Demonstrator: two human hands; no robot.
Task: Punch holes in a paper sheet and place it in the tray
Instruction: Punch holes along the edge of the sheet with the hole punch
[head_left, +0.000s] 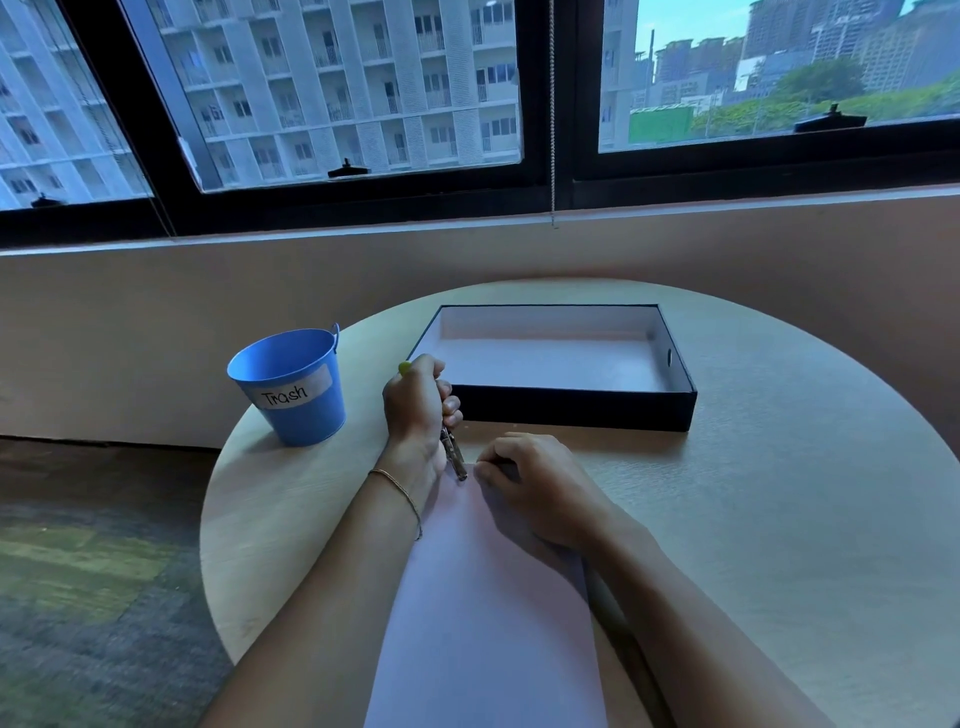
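Observation:
A white paper sheet (483, 613) lies on the round table, running from its near edge toward the middle. My left hand (420, 402) grips a metal hand punch (453, 454) with a green-tipped handle; the punch's jaws sit at the sheet's far left corner. My right hand (524, 480) rests on the far end of the sheet with its fingers curled, pinching the paper's edge just right of the punch. Behind both hands stands the black tray (571, 408) with a white inside; nothing lies in it.
A blue bucket (291, 387) labelled "Trash" stands at the table's left edge, left of my left hand. The table (789, 519) is round and light wood. A wall and windows lie behind; carpet floor shows at the left.

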